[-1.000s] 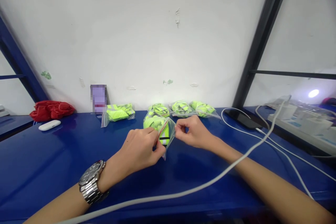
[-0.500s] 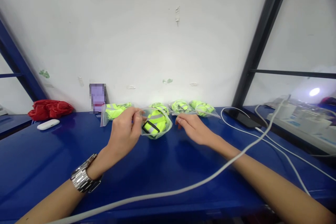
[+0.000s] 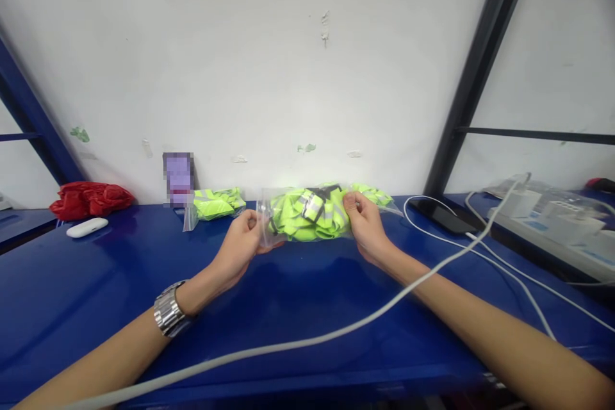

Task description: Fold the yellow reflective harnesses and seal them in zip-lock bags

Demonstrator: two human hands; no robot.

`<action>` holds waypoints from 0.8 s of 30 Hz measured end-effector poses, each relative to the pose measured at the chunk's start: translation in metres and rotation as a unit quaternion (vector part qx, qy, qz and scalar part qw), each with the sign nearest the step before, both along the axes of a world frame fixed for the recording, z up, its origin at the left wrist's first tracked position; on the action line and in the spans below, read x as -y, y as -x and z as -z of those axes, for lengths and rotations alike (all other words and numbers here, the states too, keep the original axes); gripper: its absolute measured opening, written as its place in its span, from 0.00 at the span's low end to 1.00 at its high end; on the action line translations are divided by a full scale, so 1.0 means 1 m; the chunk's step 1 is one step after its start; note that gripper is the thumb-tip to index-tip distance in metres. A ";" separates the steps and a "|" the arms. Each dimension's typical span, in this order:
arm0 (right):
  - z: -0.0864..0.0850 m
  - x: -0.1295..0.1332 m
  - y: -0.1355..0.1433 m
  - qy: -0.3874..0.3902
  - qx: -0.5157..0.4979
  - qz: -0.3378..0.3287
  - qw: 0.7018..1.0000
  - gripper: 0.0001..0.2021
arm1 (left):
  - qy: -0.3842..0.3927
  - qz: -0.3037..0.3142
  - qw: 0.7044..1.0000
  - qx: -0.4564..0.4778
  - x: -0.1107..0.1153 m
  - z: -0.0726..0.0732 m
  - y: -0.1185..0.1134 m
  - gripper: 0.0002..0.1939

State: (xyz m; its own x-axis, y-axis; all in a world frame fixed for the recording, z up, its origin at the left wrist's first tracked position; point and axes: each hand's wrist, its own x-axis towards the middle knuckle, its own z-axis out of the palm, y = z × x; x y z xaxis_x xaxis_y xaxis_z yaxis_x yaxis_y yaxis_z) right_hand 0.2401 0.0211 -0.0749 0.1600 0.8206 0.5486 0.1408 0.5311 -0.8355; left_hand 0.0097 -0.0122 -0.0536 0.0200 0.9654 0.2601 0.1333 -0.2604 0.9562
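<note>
Grip: left hand (image 3: 240,243) pinches the bag's (image 3: 310,214) left end; right hand (image 3: 368,224) pinches its right
Bag: held above the worktop (image 3: 298,307)
Worktop: blue; red bundle (image 3: 90,200) far left
Room: white wall (image 3: 269,64) behind

Glossy clear plastic bag (image 3: 310,214), smooth blue tabletop (image 3: 298,307), shiny metal watchband (image 3: 169,312)

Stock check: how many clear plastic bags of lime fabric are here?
3 visible: middle bag, held by left hand and right hand; left bag, near the white wall; right bag, beyond the right hand. The middle bag may hide more.
</note>
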 end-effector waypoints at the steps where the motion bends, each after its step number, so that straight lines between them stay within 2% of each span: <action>1: 0.000 -0.002 -0.003 0.005 0.010 0.027 1.000 0.22 | -0.001 -0.002 1.000 0.006 0.001 0.002 -0.002 0.16; 4: -0.002 -0.003 -0.010 0.015 0.067 0.090 0.994 0.22 | -0.022 0.042 0.999 0.019 0.005 0.005 -0.004 0.15; 7: -0.007 0.000 -0.013 -0.025 0.144 0.180 0.973 0.23 | -0.028 0.104 0.994 -0.002 0.008 0.004 0.000 0.11; 10: -0.012 0.003 -0.012 -0.027 0.173 0.216 0.961 0.24 | -0.006 0.137 0.990 0.008 0.010 0.001 0.005 0.17; 15: -0.008 0.002 -0.010 -0.015 0.168 0.190 0.967 0.24 | 0.042 0.212 0.976 -0.010 0.013 -0.001 0.001 0.31; 19: 0.000 0.000 -0.011 -0.025 0.170 0.138 0.975 0.25 | 0.020 0.227 0.968 -0.102 0.007 0.005 0.002 0.32; 21: 0.003 -0.001 -0.012 -0.032 0.174 0.113 0.978 0.25 | -0.002 0.218 0.967 -0.130 0.002 0.010 0.006 0.29; 24: 0.003 -0.001 -0.011 -0.045 0.194 0.078 0.977 0.25 | -0.084 0.144 0.966 -0.198 -0.004 0.015 0.013 0.22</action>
